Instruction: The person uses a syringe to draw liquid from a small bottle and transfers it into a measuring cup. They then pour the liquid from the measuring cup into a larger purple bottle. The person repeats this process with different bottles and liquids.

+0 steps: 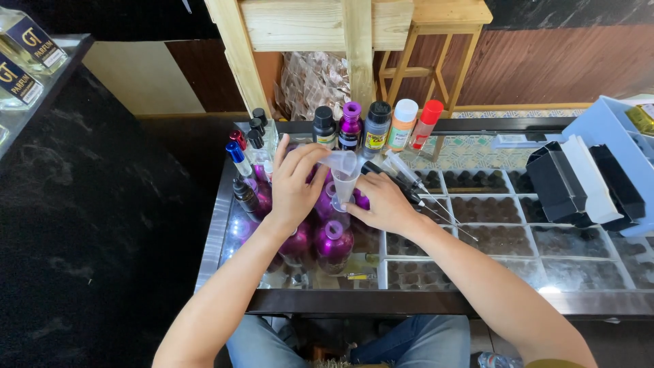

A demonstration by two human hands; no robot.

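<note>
Between both hands' grip (294, 185) (383, 203) stands a clear funnel (343, 174).

Bottle row (373, 126) crowding behind; open glass top (579, 272) rightward

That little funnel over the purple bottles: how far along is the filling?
In hand: the left hand holds the clear funnel by its rim while the right hand steadies the small bottle under its spout. Done: hard to judge; a purple bottle in front stands without a funnel, but its fill level cannot be seen. Left: the syringes lie by the right hand, and a row of capped bottles stands behind, closed.
</note>
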